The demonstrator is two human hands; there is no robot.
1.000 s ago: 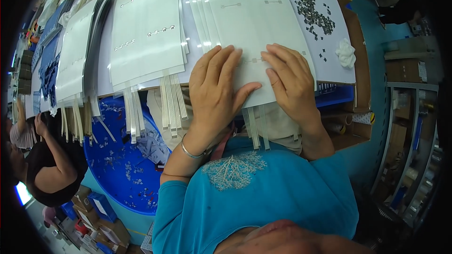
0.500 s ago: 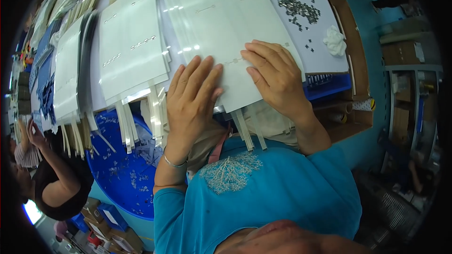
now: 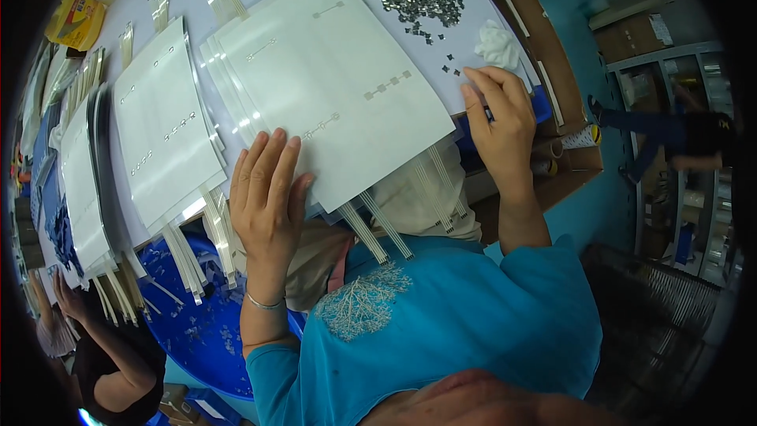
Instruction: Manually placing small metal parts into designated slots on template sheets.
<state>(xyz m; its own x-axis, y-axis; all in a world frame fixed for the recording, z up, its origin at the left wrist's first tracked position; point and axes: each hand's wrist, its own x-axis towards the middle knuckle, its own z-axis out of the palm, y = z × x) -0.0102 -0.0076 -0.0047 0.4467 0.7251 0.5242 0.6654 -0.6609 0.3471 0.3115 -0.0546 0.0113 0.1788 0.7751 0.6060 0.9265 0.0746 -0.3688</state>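
Note:
A stack of white flat sheets [image 3: 315, 55] with silvery pad strips and pale ribbon tails [image 3: 367, 233] lies in front of me. My left hand [image 3: 266, 193] rests flat on its lower left corner, fingers stretched out. My right hand [image 3: 505, 126] is off the sheets, by their right edge and the table's edge. Its fingers are loosely bent, thumb and forefinger tips slightly apart, with nothing visible between them. Just beyond those tips lie a few loose small dark metal pieces [image 3: 450, 67], near a larger scattered pile [image 3: 414, 0] of them.
A crumpled white wad [image 3: 497, 46] sits right of the pile. More sheet stacks [image 3: 158, 126] lie to the left, with a yellow tub [image 3: 76, 20] behind. Below the table stands a blue basin [image 3: 205, 347] with scraps. Cardboard [image 3: 544, 47] borders the right; another person's arm [image 3: 118, 347] shows lower left.
My right hand has left the sheets and moved right, toward the loose metal pieces. My left hand stays on the stack, now near its lower left corner. The whole view has shifted.

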